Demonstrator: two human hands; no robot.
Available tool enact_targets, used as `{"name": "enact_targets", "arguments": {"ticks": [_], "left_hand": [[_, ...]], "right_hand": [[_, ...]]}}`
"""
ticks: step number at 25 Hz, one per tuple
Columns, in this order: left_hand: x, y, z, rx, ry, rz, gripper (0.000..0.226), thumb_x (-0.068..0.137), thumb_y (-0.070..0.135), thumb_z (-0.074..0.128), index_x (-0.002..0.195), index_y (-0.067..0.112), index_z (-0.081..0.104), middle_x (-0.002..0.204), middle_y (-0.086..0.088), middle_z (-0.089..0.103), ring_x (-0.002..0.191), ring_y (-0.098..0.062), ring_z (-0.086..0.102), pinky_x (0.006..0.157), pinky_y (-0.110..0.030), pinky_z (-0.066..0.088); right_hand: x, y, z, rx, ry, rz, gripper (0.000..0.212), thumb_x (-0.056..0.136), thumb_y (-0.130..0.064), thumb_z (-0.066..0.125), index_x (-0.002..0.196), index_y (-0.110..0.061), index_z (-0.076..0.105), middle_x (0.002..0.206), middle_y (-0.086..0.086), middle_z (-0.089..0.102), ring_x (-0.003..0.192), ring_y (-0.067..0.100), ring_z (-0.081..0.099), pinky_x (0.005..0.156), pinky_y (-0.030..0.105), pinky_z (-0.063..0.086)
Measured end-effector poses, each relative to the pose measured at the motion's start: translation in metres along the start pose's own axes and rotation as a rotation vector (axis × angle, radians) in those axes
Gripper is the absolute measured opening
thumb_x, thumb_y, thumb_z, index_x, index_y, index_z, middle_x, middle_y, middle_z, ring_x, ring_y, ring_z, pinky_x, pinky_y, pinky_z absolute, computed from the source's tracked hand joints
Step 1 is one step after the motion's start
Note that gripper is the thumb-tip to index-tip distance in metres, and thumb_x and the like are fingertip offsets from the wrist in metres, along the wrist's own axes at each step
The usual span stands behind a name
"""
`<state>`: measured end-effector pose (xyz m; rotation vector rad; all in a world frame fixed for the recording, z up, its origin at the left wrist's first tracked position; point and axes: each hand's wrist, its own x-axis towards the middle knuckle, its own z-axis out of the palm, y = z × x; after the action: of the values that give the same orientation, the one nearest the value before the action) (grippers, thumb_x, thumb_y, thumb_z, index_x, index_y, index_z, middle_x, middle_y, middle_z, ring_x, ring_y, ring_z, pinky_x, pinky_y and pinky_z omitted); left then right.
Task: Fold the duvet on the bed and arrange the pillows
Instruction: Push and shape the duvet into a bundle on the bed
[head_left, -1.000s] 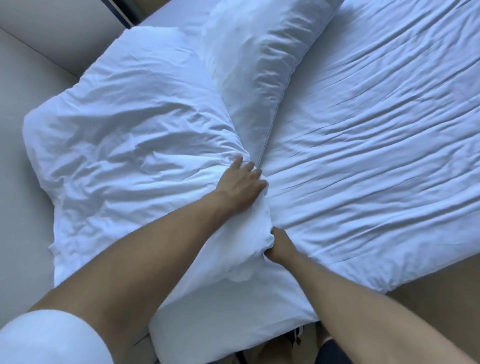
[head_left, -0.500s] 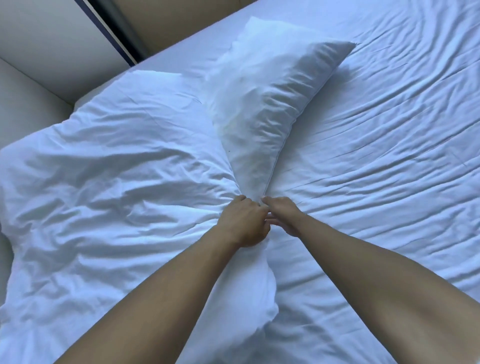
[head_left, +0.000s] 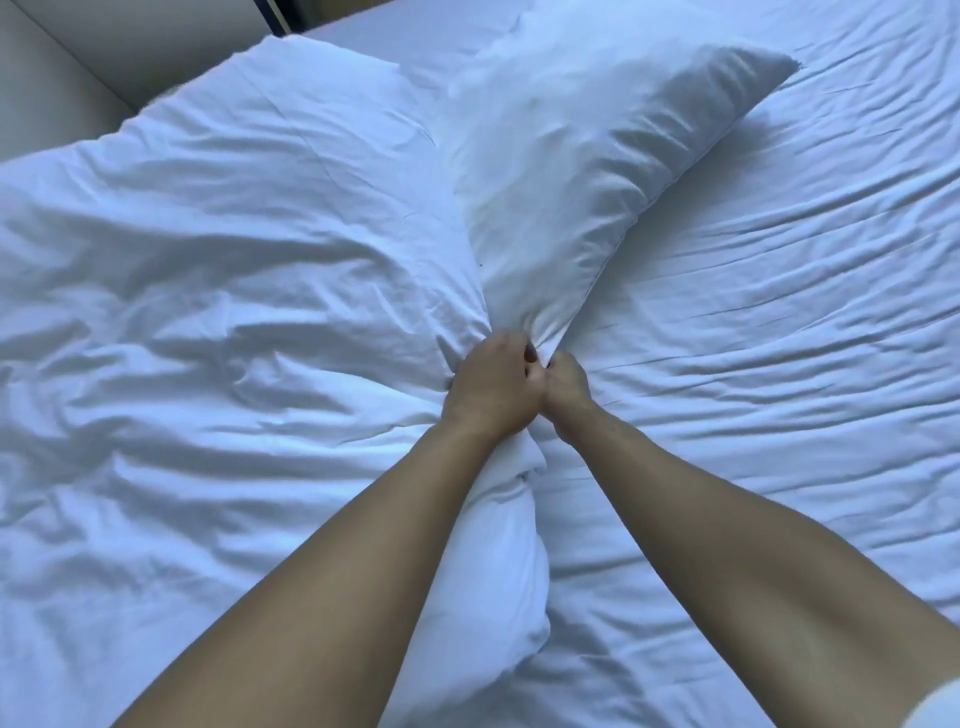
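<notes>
A white pillow (head_left: 576, 156) lies slanted across the middle of the bed, its near corner pinched into a point. My right hand (head_left: 567, 383) is closed on that corner. My left hand (head_left: 493, 387) is a fist right beside it, touching it, and grips the edge of the crumpled white duvet (head_left: 234, 312) where the folds gather. The duvet is bunched over the left half of the bed, and a thick roll of it (head_left: 498, 571) runs down between my forearms. Part of the pillow's left edge is hidden under the duvet.
The wrinkled white bedsheet (head_left: 779, 338) covers the right half of the bed. A beige wall (head_left: 104, 47) and a dark vertical strip (head_left: 270, 13) stand beyond the bed's far left corner.
My right hand came up from the roll of duvet near the bed's edge to the pillow's corner and closed on it. My left hand curled into a fist beside it. The view moved closer over the bed.
</notes>
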<state>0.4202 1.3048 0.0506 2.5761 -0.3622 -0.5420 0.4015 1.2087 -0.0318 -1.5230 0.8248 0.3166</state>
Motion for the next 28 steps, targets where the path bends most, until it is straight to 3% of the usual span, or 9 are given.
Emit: {"name": "enact_targets", "arguments": {"ticks": [2, 4, 8, 13, 16, 18, 20, 25, 28], "left_hand": [[-0.004, 0.01, -0.007, -0.243, 0.119, -0.166, 0.012, 0.093, 0.025, 0.059, 0.101, 0.017, 0.063, 0.108, 0.004, 0.063, 0.098, -0.015, 0.06, 0.082, -0.029, 0.046], [-0.01, 0.016, -0.007, -0.305, 0.126, -0.219, 0.018, 0.093, 0.028, 0.059, 0.108, 0.019, 0.059, 0.116, 0.005, 0.059, 0.104, -0.016, 0.059, 0.091, -0.035, 0.047], [-0.02, 0.033, 0.013, -0.313, 0.049, -0.232, 0.056, 0.095, 0.046, 0.059, 0.14, 0.014, 0.047, 0.15, -0.009, 0.037, 0.135, -0.027, 0.044, 0.113, -0.048, 0.039], [-0.038, 0.07, 0.05, -0.307, -0.14, -0.218, 0.085, 0.095, 0.059, 0.058, 0.16, 0.015, 0.023, 0.163, -0.008, 0.024, 0.151, -0.026, 0.023, 0.119, -0.042, 0.027], [-0.032, 0.07, 0.081, -0.241, -0.295, -0.326, 0.104, 0.088, 0.069, 0.06, 0.163, 0.014, 0.014, 0.167, -0.011, 0.021, 0.153, -0.028, 0.022, 0.121, -0.045, 0.026], [-0.031, 0.073, 0.101, -0.382, -0.433, -0.437, 0.111, 0.08, 0.078, 0.062, 0.161, 0.014, 0.022, 0.163, -0.009, 0.033, 0.147, -0.03, 0.037, 0.117, -0.044, 0.034], [-0.039, 0.088, 0.123, -0.562, -0.542, -0.457, 0.103, 0.07, 0.086, 0.065, 0.148, 0.02, 0.048, 0.147, -0.003, 0.057, 0.129, -0.025, 0.058, 0.106, -0.04, 0.047], [-0.076, 0.097, 0.14, -0.261, -0.231, -0.435, 0.074, 0.093, 0.067, 0.055, 0.126, 0.002, 0.064, 0.111, -0.013, 0.069, 0.101, -0.032, 0.065, 0.079, -0.034, 0.046], [-0.094, 0.088, 0.114, -0.2, -0.352, -0.431, 0.053, 0.1, 0.056, 0.053, 0.11, 0.006, 0.068, 0.089, 0.0, 0.06, 0.088, -0.025, 0.063, 0.065, -0.032, 0.04]], "right_hand": [[-0.019, -0.004, -0.02, -0.031, -0.013, -0.127, 0.03, 0.092, -0.035, 0.064, 0.069, -0.017, 0.058, 0.061, -0.012, 0.055, 0.061, 0.011, 0.053, 0.057, 0.03, 0.044], [-0.038, -0.014, -0.055, -0.003, 0.017, -0.199, 0.031, 0.09, -0.039, 0.068, 0.075, -0.013, 0.068, 0.066, -0.01, 0.065, 0.067, 0.014, 0.063, 0.065, 0.038, 0.052], [-0.09, -0.011, -0.172, 0.16, 0.02, -0.213, 0.011, 0.093, -0.017, 0.071, 0.088, -0.009, 0.077, 0.082, 0.005, 0.074, 0.078, 0.021, 0.07, 0.07, 0.038, 0.055], [-0.205, 0.119, -0.332, 0.194, -0.004, 0.329, 0.024, 0.095, -0.013, 0.066, 0.116, -0.002, 0.071, 0.116, 0.021, 0.074, 0.108, 0.039, 0.071, 0.097, 0.05, 0.052], [-0.243, 0.2, -0.376, 0.042, 0.212, 0.572, 0.026, 0.084, -0.017, 0.08, 0.081, -0.004, 0.057, 0.086, 0.017, 0.067, 0.078, 0.032, 0.066, 0.074, 0.042, 0.05], [-0.231, 0.21, -0.379, -0.031, 0.281, 0.608, 0.029, 0.085, -0.009, 0.076, 0.07, -0.011, 0.051, 0.073, 0.01, 0.057, 0.067, 0.023, 0.055, 0.069, 0.038, 0.042], [-0.195, 0.201, -0.375, 0.015, 0.399, 0.517, 0.009, 0.089, -0.018, 0.066, 0.082, -0.015, 0.06, 0.084, 0.006, 0.065, 0.08, 0.025, 0.065, 0.074, 0.038, 0.052], [-0.13, 0.159, -0.372, 0.064, 0.46, 0.404, 0.088, 0.075, -0.086, 0.041, 0.126, -0.021, 0.07, 0.13, 0.005, 0.066, 0.12, 0.031, 0.062, 0.107, 0.049, 0.047], [-0.15, 0.142, -0.351, 0.027, 0.393, 0.351, 0.084, 0.078, -0.086, 0.044, 0.124, -0.02, 0.07, 0.13, 0.006, 0.067, 0.119, 0.03, 0.062, 0.108, 0.047, 0.047]]}}
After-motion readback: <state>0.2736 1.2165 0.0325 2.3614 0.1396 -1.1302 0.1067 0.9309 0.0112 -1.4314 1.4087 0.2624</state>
